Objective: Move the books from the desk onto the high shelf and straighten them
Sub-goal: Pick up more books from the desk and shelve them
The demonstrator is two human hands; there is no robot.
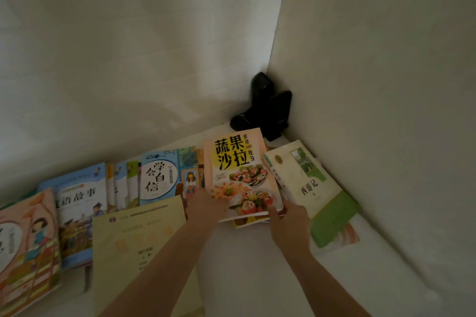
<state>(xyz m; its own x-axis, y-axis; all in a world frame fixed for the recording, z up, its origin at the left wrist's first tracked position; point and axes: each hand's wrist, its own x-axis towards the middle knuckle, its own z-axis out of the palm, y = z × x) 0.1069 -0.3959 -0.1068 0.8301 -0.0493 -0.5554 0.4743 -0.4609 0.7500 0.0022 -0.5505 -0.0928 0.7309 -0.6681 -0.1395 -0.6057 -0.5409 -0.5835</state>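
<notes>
Most of the books already lie spread on the white shelf (pixel 257 252), none straightened yet. Both hands grip the salad cookbook (pixel 238 175) by its lower edge: left hand (pixel 206 207), right hand (pixel 289 219), beside the green-and-cream book (pixel 316 193). Tidying looks barely begun.

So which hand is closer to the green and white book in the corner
The right hand: it grips the salad cookbook at its lower right corner, right beside the green and white book. The left hand is at the cookbook's lower left edge, farther away.
</notes>
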